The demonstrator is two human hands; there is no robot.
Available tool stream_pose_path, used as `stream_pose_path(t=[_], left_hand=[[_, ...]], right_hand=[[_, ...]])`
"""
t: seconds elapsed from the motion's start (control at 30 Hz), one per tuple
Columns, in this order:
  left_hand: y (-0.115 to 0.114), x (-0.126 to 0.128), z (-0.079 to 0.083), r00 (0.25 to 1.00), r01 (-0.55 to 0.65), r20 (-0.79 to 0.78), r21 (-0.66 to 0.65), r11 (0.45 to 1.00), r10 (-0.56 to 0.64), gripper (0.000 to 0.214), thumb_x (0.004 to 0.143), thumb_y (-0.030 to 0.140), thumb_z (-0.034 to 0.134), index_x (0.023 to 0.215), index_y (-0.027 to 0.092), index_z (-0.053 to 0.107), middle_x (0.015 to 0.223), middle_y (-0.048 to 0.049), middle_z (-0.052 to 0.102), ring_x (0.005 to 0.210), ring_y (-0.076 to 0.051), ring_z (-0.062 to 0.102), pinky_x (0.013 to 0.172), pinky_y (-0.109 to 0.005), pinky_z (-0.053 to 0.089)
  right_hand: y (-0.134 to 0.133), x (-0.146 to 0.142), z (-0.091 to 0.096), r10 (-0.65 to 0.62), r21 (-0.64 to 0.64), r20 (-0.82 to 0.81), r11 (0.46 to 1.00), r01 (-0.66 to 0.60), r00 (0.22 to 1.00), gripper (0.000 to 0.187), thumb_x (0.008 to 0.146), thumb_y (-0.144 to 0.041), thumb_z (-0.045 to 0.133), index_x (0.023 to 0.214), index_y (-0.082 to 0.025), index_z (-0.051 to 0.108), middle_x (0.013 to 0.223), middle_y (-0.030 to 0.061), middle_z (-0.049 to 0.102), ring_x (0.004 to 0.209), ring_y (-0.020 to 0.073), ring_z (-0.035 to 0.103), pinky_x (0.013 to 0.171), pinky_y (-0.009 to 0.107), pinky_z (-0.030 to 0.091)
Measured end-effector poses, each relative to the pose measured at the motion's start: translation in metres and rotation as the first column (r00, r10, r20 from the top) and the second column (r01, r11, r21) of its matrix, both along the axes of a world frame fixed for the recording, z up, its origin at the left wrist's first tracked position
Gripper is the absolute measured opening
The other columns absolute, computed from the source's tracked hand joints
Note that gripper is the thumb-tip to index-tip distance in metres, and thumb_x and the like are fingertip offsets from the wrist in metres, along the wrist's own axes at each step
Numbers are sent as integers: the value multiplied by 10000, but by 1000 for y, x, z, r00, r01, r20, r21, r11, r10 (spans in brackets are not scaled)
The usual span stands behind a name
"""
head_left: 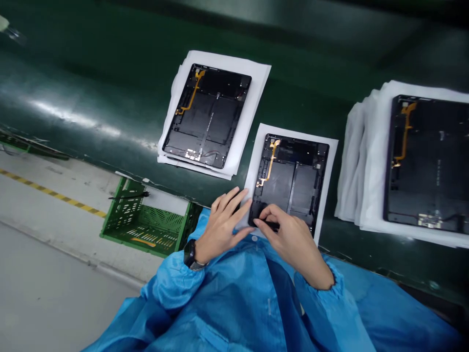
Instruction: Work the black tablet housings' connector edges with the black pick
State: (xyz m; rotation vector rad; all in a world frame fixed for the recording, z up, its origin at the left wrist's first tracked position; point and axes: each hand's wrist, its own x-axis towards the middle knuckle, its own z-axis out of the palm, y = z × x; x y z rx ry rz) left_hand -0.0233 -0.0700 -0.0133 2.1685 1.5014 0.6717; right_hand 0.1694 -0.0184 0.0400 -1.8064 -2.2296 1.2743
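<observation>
Standing by this green conveyor belt [293, 58], one sees a person in a blue smock [238, 303] bent over the near end of a black tablet housing [289, 181]. The housing lies at twelve o'clock from their chest on a white sheet [331, 166], with an orange flex cable [270, 166] running along its upper-left side. The left hand [220, 230], with a black wristwatch [190, 254] on its wrist, is open, its fingers splayed and released, their tips at or just over the housing's lower-left edge; whether they press on it is hard to tell. The right hand [289, 244] is clenched in a pinch around a slim black tool [271, 225], whose tip is hidden under the fingers at the housing's lower-left corner. The step in hand looks like close work at that corner, and it seems to call for a steady left hand and light, controlled pressure from the tool so the housing does not slide on its sheet. A second black housing [207, 117] lies at eleven o'clock, a third black housing [427, 161] lies at two o'clock, and a green plastic crate [146, 230] sits at nine o'clock beside the belt.
</observation>
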Motion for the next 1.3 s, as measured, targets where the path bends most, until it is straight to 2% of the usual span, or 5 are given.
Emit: stream_pose_path(t=[0.3,0.7,0.87,1.03,1.3], left_hand=[[0,1,-1,1000,-8,-18,-14,1000,8,590,1003,414,598,1530,201,438,1616,-153,431,1550,-298,306,1202,-497,287],[0,1,-1,1000,-4,-11,4,1000,4,588,1002,405,598,1528,200,433,1619,-154,427,1551,-305,301,1194,-505,296],[0,1,-2,1000,-5,-14,9,1000,5,595,999,397,603,1537,210,428,1622,-153,422,1553,-310,300,1192,-512,297],[0,1,-3,1000,-12,-22,10,1000,12,600,995,406,610,1538,221,433,1622,-145,424,1554,-306,302,1200,-505,290],[-1,2,-4,999,-22,-26,28,999,23,607,988,423,620,1535,229,442,1613,-147,438,1549,-305,314,1203,-498,288]], right_hand=[[2,-8,6,-10,-29,94,1000,13,995,132,949,-347,591,860,-262,542,785,-32,740,734,215,698,633,284,315],[6,-18,11,-4,-38,183,999,11,983,152,922,-301,596,794,-256,525,724,-17,704,681,206,646,596,294,243],[6,-14,9,-7,-27,142,1000,11,990,151,921,-293,594,792,-254,526,738,-17,709,706,210,657,612,291,277],[5,0,1,-67,-71,-63,996,63,996,162,947,-363,587,829,-258,550,764,-28,730,730,199,675,650,286,350],[4,-4,4,-13,-30,21,999,14,1000,134,945,-327,594,841,-253,553,815,-27,747,689,189,655,634,289,312]])
